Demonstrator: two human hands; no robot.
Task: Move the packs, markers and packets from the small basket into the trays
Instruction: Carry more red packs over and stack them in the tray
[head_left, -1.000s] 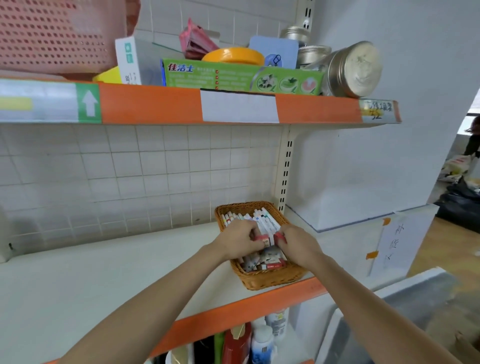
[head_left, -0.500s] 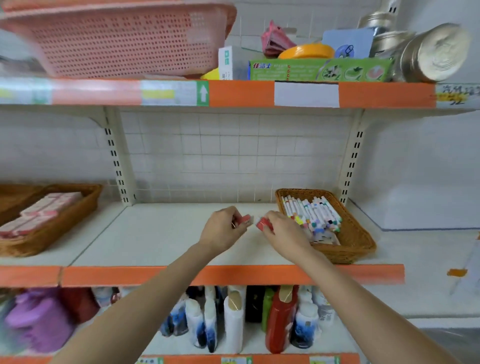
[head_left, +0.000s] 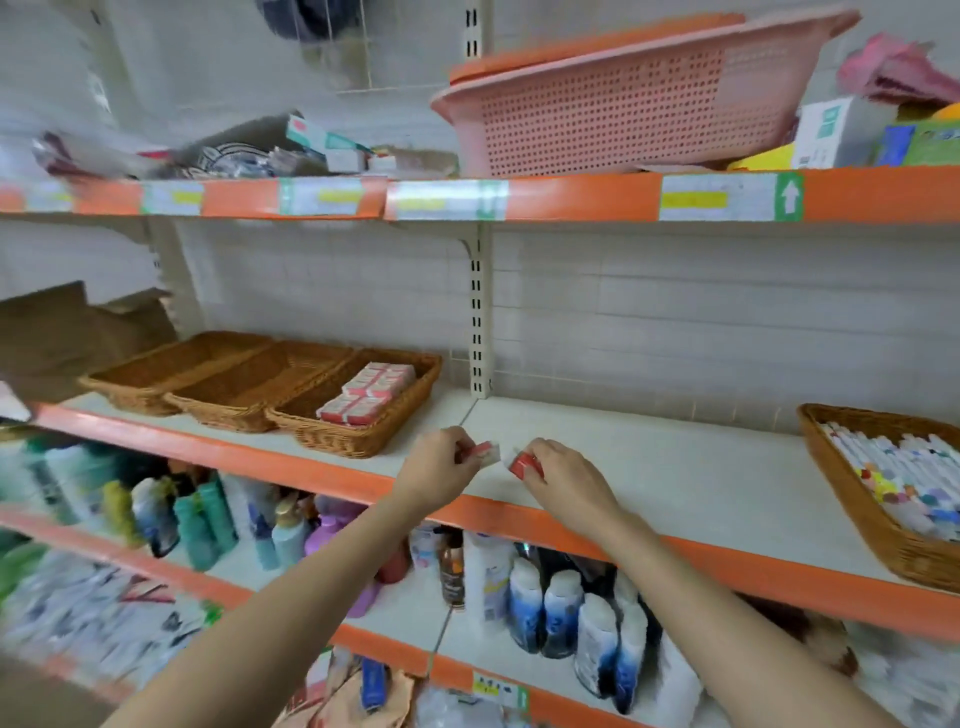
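Observation:
My left hand (head_left: 439, 467) grips a small red-and-white pack (head_left: 483, 451) above the front of the middle shelf. My right hand (head_left: 563, 478) grips another red pack (head_left: 525, 464) beside it. The small wicker basket (head_left: 852, 514) stands at the far right, full of white markers (head_left: 904, 467) with coloured caps. Three wicker trays sit side by side at the left. The right tray (head_left: 363, 439) holds several red-and-white packs (head_left: 371, 392); the middle tray (head_left: 228, 413) and left tray (head_left: 130, 395) look empty. Both hands hover between the basket and the trays.
The white shelf (head_left: 649, 467) has an orange front edge. A pink plastic crate (head_left: 613, 109) and boxes sit on the shelf above. Bottles (head_left: 545, 608) fill the shelf below. A brown cardboard box (head_left: 57, 332) stands left of the trays.
Both hands lifted packs out of the small basket and carried them left. My view swung left with them, so the basket is now at the right edge and the three trays appear.

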